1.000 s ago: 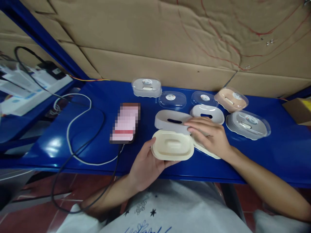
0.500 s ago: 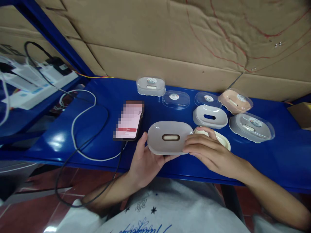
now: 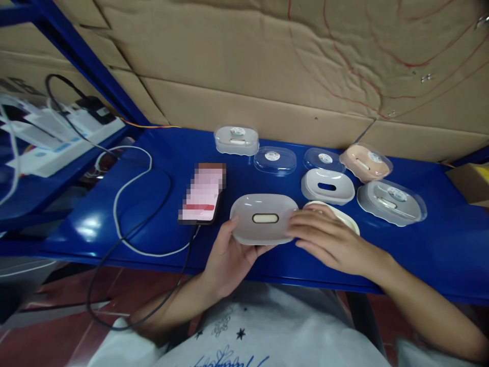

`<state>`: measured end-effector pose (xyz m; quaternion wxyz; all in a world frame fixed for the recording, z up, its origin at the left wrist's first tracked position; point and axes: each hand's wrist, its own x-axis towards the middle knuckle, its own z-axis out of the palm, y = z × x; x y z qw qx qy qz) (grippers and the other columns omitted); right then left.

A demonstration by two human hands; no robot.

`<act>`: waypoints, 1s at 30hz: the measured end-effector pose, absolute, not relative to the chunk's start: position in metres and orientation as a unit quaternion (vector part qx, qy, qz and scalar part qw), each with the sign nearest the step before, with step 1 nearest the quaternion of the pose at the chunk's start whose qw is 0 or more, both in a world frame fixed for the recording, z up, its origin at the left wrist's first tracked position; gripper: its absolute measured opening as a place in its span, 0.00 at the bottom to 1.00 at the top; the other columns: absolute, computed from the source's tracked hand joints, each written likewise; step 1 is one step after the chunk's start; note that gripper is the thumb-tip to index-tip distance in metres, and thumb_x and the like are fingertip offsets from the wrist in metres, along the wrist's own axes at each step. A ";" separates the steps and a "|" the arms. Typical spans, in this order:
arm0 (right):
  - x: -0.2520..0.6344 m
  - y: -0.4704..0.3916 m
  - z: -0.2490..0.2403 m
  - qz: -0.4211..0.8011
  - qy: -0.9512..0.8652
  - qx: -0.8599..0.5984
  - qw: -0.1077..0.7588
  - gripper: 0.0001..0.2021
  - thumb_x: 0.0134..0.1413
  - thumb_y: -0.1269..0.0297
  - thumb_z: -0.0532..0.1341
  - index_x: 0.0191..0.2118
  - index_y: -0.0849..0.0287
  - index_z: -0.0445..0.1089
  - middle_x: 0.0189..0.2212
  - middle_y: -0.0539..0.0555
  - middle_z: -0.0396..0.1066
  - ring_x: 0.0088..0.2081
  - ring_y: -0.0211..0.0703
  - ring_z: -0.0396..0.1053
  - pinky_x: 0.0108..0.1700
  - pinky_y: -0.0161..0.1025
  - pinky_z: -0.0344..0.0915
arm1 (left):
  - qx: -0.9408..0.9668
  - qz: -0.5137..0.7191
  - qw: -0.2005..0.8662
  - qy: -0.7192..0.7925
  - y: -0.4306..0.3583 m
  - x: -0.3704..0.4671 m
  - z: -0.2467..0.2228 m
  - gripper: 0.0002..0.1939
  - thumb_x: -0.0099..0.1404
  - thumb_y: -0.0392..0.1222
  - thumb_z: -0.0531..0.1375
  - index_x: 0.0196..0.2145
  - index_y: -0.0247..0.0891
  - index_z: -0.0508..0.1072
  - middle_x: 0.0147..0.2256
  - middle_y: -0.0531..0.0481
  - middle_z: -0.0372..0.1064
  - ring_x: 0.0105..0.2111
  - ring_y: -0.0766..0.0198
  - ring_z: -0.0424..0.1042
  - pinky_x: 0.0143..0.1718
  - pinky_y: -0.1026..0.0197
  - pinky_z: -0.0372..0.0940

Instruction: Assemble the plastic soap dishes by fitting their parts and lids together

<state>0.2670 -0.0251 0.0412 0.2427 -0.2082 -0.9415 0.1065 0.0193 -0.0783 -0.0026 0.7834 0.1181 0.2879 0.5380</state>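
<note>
My left hand grips a grey oval soap dish from below and the left, thumb on its rim. The dish is tilted toward me, and a cream oblong piece sits in the slot at its middle. Over the dish's right end are the outstretched fingers of my right hand; they are slightly blurred, so I cannot tell whether they touch it. A cream oval dish lies partly hidden behind that hand. Just beyond stands a white oval dish with an open slot.
Clear lids and lidded dishes in grey and peach stand toward the back of the blue table. A phone with a black cable lies left of my hands. Farther left is a power strip with plugs.
The cream piece now fills the dish's slot more evenly, with less dark gap around it. My right fingers are blurred by motion. My left hand keeps its hold. The view has shifted slightly.
</note>
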 end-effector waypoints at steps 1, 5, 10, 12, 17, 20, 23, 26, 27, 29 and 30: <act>0.274 -0.022 0.045 0.098 -0.937 -0.233 0.242 0.15 0.73 0.67 0.59 0.61 0.54 0.71 0.56 0.58 0.78 0.60 0.51 0.74 0.65 0.54 0.66 | 0.117 0.538 0.784 0.287 -0.079 0.019 -0.003 0.28 0.77 0.55 0.55 0.69 0.42 0.66 0.58 0.42 0.78 0.58 0.48 0.76 0.57 0.46 0.74; 0.308 -0.011 0.059 0.067 -0.910 -0.368 0.181 0.22 0.69 0.52 0.64 0.63 0.51 0.70 0.59 0.58 0.76 0.61 0.60 0.73 0.61 0.59 0.70 | 0.107 0.537 0.787 0.282 -0.080 0.019 -0.004 0.29 0.77 0.55 0.56 0.71 0.46 0.64 0.58 0.44 0.78 0.59 0.47 0.75 0.57 0.45 0.74; 0.331 -0.010 0.057 0.093 -0.901 -0.422 0.047 0.32 0.65 0.40 0.64 0.68 0.46 0.65 0.68 0.56 0.68 0.65 0.65 0.69 0.61 0.61 0.72 | 0.101 0.540 0.788 0.278 -0.080 0.020 -0.002 0.26 0.77 0.52 0.58 0.68 0.43 0.68 0.58 0.43 0.78 0.58 0.47 0.75 0.56 0.47 0.75; 0.329 -0.012 0.055 0.089 -0.902 -0.421 0.038 0.31 0.66 0.40 0.62 0.69 0.46 0.64 0.69 0.56 0.66 0.66 0.66 0.68 0.62 0.61 0.72 | 0.099 0.542 0.789 0.273 -0.079 0.020 -0.001 0.24 0.76 0.52 0.59 0.65 0.42 0.71 0.57 0.43 0.78 0.57 0.48 0.76 0.54 0.48 0.76; 0.321 -0.004 0.050 -0.003 -0.887 -0.456 0.067 0.23 0.76 0.52 0.53 0.69 0.53 0.64 0.66 0.60 0.70 0.64 0.62 0.71 0.61 0.61 0.70 | 0.099 0.540 0.792 0.269 -0.078 0.020 0.000 0.21 0.76 0.52 0.60 0.60 0.41 0.76 0.57 0.44 0.79 0.56 0.49 0.77 0.54 0.48 0.77; 0.321 0.009 0.039 -0.065 -0.872 -0.482 0.062 0.20 0.76 0.60 0.52 0.64 0.61 0.70 0.59 0.64 0.77 0.57 0.63 0.77 0.58 0.61 0.71 | 0.099 0.539 0.794 0.264 -0.078 0.020 -0.001 0.21 0.76 0.52 0.59 0.61 0.41 0.76 0.56 0.44 0.79 0.57 0.48 0.77 0.55 0.47 0.76; 0.322 0.018 0.031 -0.084 -0.869 -0.486 0.044 0.17 0.75 0.62 0.55 0.59 0.61 0.75 0.55 0.63 0.80 0.53 0.62 0.79 0.55 0.58 0.73 | 0.097 0.538 0.796 0.261 -0.079 0.020 -0.002 0.22 0.76 0.51 0.59 0.62 0.42 0.74 0.55 0.45 0.80 0.56 0.48 0.77 0.55 0.46 0.76; 0.320 0.020 0.027 -0.087 -0.873 -0.478 0.049 0.17 0.75 0.62 0.57 0.60 0.60 0.75 0.57 0.62 0.79 0.56 0.62 0.78 0.56 0.57 0.72 | 0.097 0.535 0.795 0.270 -0.079 0.020 -0.003 0.23 0.76 0.52 0.59 0.64 0.42 0.73 0.56 0.45 0.79 0.58 0.47 0.75 0.56 0.45 0.75; 0.319 0.019 0.027 -0.086 -0.874 -0.475 0.052 0.17 0.75 0.61 0.57 0.61 0.60 0.74 0.57 0.62 0.78 0.57 0.62 0.77 0.57 0.58 0.71 | 0.098 0.532 0.795 0.274 -0.079 0.020 -0.004 0.24 0.76 0.52 0.60 0.64 0.42 0.73 0.57 0.44 0.78 0.59 0.47 0.74 0.57 0.45 0.74; 0.317 0.017 0.026 -0.080 -0.878 -0.469 0.060 0.18 0.75 0.61 0.56 0.63 0.59 0.72 0.59 0.61 0.77 0.58 0.61 0.76 0.58 0.59 0.69 | 0.100 0.526 0.797 0.279 -0.079 0.020 -0.005 0.23 0.75 0.53 0.60 0.62 0.41 0.74 0.57 0.44 0.78 0.60 0.46 0.74 0.57 0.46 0.74; 0.315 0.017 0.025 -0.076 -0.879 -0.466 0.065 0.18 0.76 0.61 0.56 0.64 0.59 0.71 0.59 0.61 0.77 0.59 0.61 0.76 0.59 0.59 0.69 | 0.100 0.525 0.797 0.280 -0.079 0.020 -0.005 0.23 0.75 0.53 0.60 0.61 0.40 0.75 0.57 0.44 0.78 0.59 0.47 0.74 0.56 0.47 0.74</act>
